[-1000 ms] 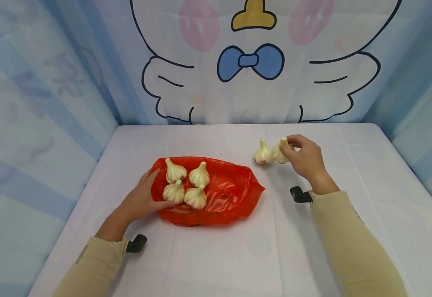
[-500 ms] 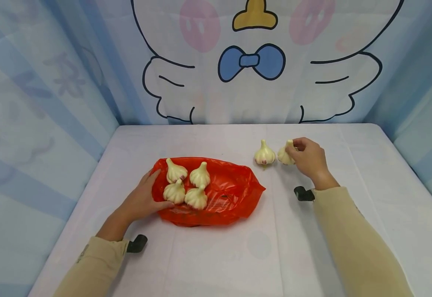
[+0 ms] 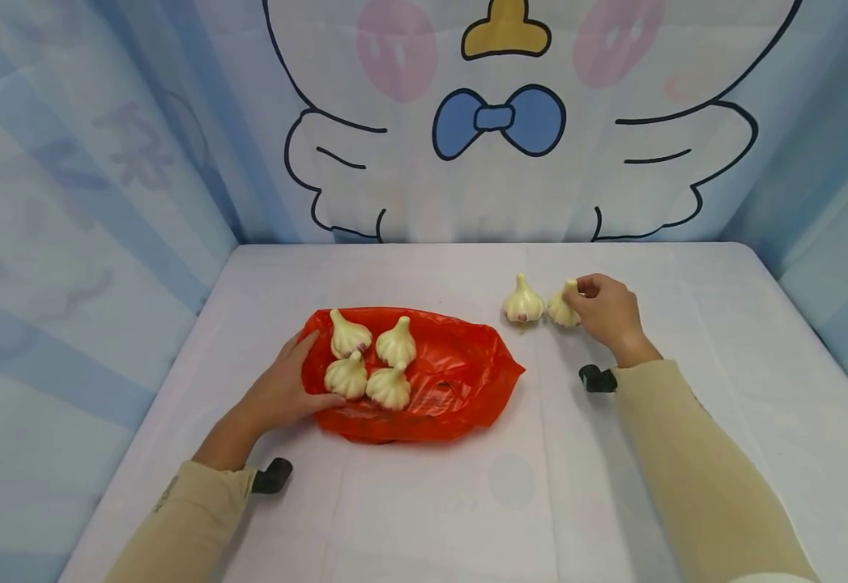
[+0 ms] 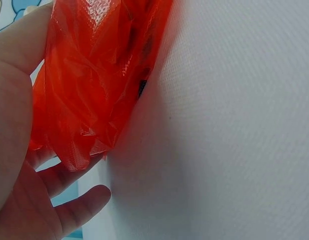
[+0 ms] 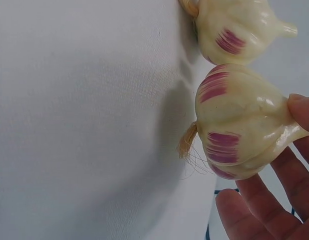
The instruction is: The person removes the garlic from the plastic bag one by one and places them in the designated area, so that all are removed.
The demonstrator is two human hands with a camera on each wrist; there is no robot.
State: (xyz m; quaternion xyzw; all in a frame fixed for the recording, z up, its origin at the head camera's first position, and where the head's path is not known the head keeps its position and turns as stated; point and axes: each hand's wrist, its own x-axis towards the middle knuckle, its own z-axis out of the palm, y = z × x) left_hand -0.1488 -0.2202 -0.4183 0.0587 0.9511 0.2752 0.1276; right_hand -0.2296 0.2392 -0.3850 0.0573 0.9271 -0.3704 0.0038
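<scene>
In the head view, my left hand (image 3: 281,389) grips the left end of a red plastic bag (image 3: 460,372), spread out like a shallow bowl. Its thumb lies along the near rim, and fingers show behind the red film (image 4: 89,95) in the left wrist view. Several garlic bulbs (image 3: 389,389) sit grouped in the bag's left half. Toward the back right, my right hand (image 3: 608,316) pinches the stem of one garlic bulb (image 3: 562,306) between thumb and fingers. Purple streaks and stringy roots mark that bulb (image 5: 244,122) in the right wrist view, its root end close over the tabletop.
Just left of the pinched bulb, another garlic bulb (image 3: 523,301) stands on the white table (image 3: 438,510). Dark wrist mounts (image 3: 272,476) stick out from both sleeves. Behind the table hangs a curtain (image 3: 496,194) with a cartoon print.
My right hand has moved slightly right and down with its garlic bulb, opening a small gap from the neighbouring bulb. The left hand and the bag keep their places.
</scene>
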